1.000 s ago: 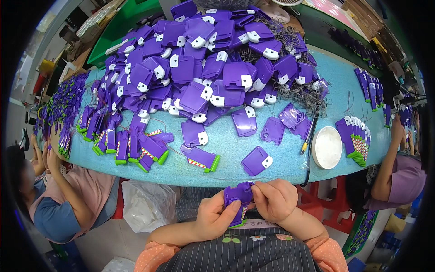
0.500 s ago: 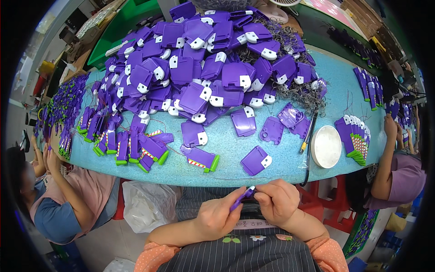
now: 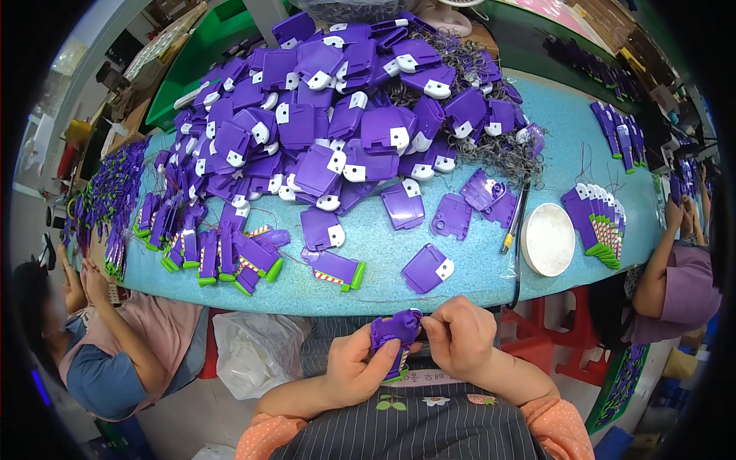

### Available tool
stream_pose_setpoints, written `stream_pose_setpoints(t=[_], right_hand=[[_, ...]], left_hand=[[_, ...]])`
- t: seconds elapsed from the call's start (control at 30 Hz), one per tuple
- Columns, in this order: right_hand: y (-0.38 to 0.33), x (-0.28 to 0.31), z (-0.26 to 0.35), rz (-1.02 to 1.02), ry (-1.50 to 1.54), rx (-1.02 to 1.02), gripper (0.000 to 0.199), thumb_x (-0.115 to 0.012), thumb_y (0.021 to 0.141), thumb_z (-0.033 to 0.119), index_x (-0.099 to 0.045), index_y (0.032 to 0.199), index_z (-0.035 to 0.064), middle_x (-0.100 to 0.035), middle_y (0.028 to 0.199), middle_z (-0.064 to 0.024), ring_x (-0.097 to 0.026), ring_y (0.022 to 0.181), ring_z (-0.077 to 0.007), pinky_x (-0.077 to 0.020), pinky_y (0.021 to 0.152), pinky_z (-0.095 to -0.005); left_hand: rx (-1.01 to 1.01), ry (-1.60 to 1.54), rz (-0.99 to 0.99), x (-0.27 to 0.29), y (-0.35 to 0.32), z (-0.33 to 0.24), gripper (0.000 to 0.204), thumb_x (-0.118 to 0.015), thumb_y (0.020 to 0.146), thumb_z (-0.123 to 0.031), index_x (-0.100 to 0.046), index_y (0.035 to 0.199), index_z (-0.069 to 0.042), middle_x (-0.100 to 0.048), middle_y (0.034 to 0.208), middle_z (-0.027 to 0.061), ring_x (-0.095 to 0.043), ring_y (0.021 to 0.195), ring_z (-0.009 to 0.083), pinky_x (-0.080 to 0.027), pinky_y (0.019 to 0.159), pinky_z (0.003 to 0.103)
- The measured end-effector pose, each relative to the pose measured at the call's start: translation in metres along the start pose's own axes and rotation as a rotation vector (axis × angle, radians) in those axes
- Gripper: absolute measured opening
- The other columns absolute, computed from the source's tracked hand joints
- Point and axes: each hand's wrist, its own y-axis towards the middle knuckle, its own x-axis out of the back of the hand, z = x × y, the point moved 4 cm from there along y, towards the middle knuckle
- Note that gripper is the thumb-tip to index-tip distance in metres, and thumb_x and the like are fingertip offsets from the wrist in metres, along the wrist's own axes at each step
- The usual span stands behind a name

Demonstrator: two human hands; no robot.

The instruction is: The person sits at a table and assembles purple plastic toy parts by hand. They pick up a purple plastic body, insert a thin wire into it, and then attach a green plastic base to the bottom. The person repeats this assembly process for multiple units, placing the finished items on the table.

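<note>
Lower centre of frame: my left hand (image 3: 354, 369) cradles a purple plastic case (image 3: 394, 337), now turned flat-side up again, while my right hand (image 3: 460, 336) pinches its top corner; the work goes on below the blue worktop (image 3: 475, 285), purple heap (image 3: 337, 115) above.

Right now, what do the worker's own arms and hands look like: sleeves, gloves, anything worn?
Both hands are bare: no gloves, rings or watch show on the left hand or the right hand. The forearms are bare too. Short orange sleeves with small white dots end near the elbows, over a dark apron with thin pale stripes.
</note>
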Motion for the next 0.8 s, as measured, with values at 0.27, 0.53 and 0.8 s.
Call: stream_pose_setpoints(t=[0.27,0.53,0.8], right_hand=[[-0.001,-0.001,-0.004,0.018,0.027,-0.084,0.014,-0.065,0.077,0.001,-0.051,0.074,0.0026,-0.051,0.057,-0.0068,-0.050,0.043,-0.0207,-0.0370,0.039,-0.0321],[0.000,-0.003,-0.008,-0.046,0.226,-0.144,0.013,-0.063,0.081,0.002,-0.052,0.076,0.0009,-0.054,0.061,-0.0071,-0.050,0.045,-0.0167,-0.0367,0.041,-0.0268],[0.012,-0.004,-0.027,0.528,0.710,-0.516,0.010,-0.058,0.086,0.006,-0.052,0.079,0.0013,-0.051,0.073,-0.0060,-0.051,0.069,-0.0112,-0.0422,0.063,-0.0254]], left_hand=[[-0.139,0.186,-0.054,0.000,0.003,0.004,0.028,-0.053,0.089,-0.005,-0.055,0.115,0.005,-0.069,0.088,0.0109,-0.064,0.070,0.0099,-0.051,0.061,0.023],[-0.510,0.687,-0.095,-0.003,0.007,-0.007,0.037,-0.060,0.079,-0.002,-0.055,0.115,0.006,-0.062,0.069,0.0113,-0.057,0.047,0.0215,-0.045,0.045,0.032],[-0.464,0.663,0.180,-0.010,0.008,-0.010,0.033,-0.062,0.079,-0.002,-0.055,0.110,0.006,-0.061,0.070,0.0113,-0.059,0.051,0.0243,-0.046,0.046,0.032]])
